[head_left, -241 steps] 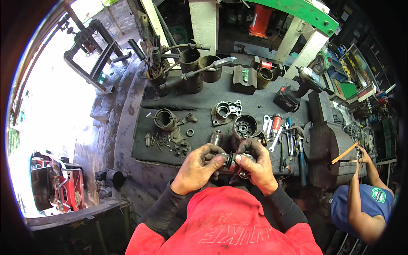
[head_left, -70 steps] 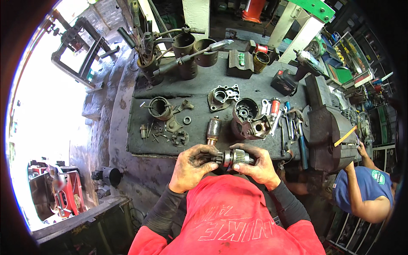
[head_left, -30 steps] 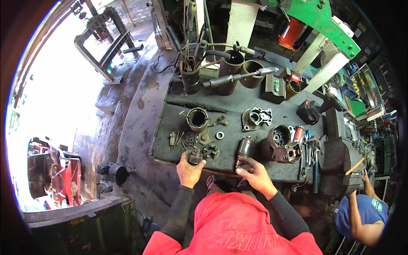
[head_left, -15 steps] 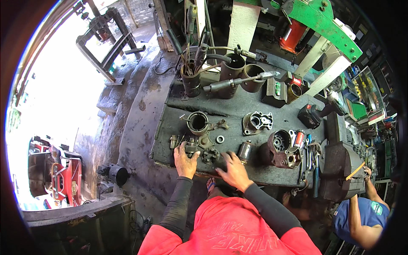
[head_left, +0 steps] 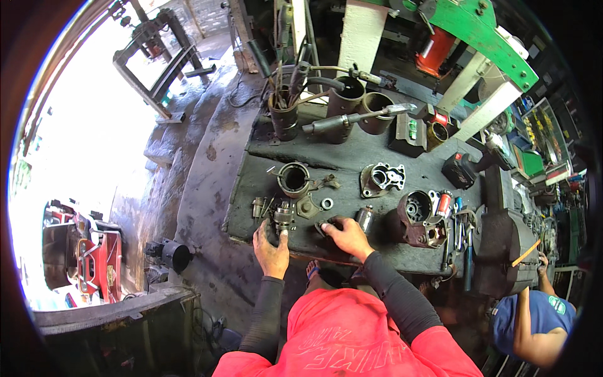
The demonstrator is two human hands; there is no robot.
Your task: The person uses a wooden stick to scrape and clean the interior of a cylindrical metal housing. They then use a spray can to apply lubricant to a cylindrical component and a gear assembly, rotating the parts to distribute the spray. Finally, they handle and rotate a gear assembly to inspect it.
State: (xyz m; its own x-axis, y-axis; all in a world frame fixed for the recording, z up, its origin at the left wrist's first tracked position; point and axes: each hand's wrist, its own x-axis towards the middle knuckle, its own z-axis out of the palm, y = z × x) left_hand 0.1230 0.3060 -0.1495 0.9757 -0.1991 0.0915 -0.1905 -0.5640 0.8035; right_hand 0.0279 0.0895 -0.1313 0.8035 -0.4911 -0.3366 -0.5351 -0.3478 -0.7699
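Observation:
My left hand (head_left: 272, 256) is at the front of the bench, thumb and fingers apart around the lower end of a toothed metal shaft part (head_left: 284, 213). Its thumb appears to touch that part. To the right, my right hand (head_left: 350, 240) pinches a dark, flat metal piece (head_left: 320, 230), mostly hidden by the fingers. Beyond the hands lie a flanged metal plate (head_left: 306, 206), a small ring (head_left: 326, 203) and an open cylinder housing (head_left: 294, 178). A metal cylinder with a dark band (head_left: 365, 218) stands just past my right hand's fingers.
On the dark workbench (head_left: 264, 164) are a cast housing (head_left: 379, 179), a larger round housing (head_left: 411, 217) and several hand tools at right. Tool-filled canisters (head_left: 284, 119) stand behind. A green press frame (head_left: 483, 31) rises at the back. Another person (head_left: 534, 323) works at the far right.
My right hand has taken hold of the dark metal piece that lay between the hands and shifted it slightly right. My left hand has drawn back a little toward me.

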